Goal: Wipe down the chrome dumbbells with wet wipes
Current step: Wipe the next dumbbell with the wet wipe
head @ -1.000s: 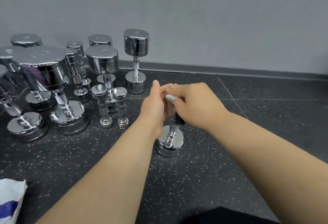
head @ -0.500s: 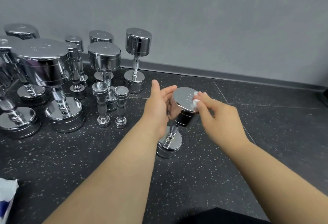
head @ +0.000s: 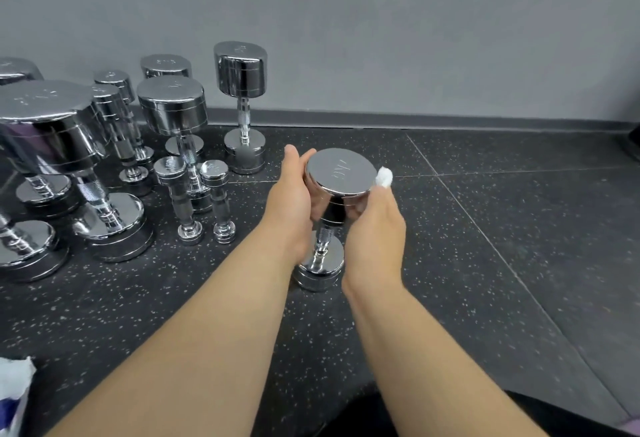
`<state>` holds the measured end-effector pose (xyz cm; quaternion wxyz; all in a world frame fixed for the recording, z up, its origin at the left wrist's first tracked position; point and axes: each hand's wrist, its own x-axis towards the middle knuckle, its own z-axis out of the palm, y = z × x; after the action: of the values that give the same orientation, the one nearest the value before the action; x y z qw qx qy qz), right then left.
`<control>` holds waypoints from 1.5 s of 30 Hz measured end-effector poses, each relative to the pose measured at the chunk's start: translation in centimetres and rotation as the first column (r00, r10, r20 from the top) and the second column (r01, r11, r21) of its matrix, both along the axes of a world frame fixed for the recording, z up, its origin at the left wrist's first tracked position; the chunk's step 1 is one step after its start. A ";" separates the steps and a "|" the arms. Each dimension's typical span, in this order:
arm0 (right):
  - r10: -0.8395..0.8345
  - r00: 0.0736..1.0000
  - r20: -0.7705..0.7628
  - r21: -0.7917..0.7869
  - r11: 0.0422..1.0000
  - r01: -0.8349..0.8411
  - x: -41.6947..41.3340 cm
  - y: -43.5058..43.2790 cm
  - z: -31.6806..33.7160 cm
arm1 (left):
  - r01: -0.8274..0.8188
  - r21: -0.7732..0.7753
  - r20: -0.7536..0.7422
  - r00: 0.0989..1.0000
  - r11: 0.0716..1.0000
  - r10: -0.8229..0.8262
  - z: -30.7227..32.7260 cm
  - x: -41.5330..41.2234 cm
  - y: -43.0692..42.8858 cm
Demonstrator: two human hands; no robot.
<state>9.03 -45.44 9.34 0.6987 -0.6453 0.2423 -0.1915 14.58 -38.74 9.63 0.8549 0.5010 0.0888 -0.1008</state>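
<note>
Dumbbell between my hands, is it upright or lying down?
Upright: the dumbbell stands on its lower head on the floor, top head up.

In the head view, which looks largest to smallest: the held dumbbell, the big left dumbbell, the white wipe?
1. Big left dumbbell
2. Held dumbbell, clearly smaller in this view
3. White wipe, by far the smallest
</note>
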 end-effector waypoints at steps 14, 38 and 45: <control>-0.064 0.991 -0.116 0.122 0.989 0.078 -2.6 -0.3 -1.0 | 0.063 0.025 0.017 0.998 0.998 -0.063 -0.3 -1.3 -0.2; -0.120 0.992 -0.038 0.279 0.952 0.125 -0.7 -3.2 1.0 | -0.046 0.171 -0.155 0.985 0.984 0.073 -1.2 -4.3 0.7; -0.109 0.993 -0.046 0.254 0.960 0.117 0.7 -2.9 0.6 | -0.173 -0.248 -0.380 0.922 0.953 0.069 -0.5 -1.9 0.0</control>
<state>9.69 -48.37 9.99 0.7604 -0.5375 0.3124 -0.1880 12.67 -38.70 9.17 0.8893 0.3424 0.2631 -0.1507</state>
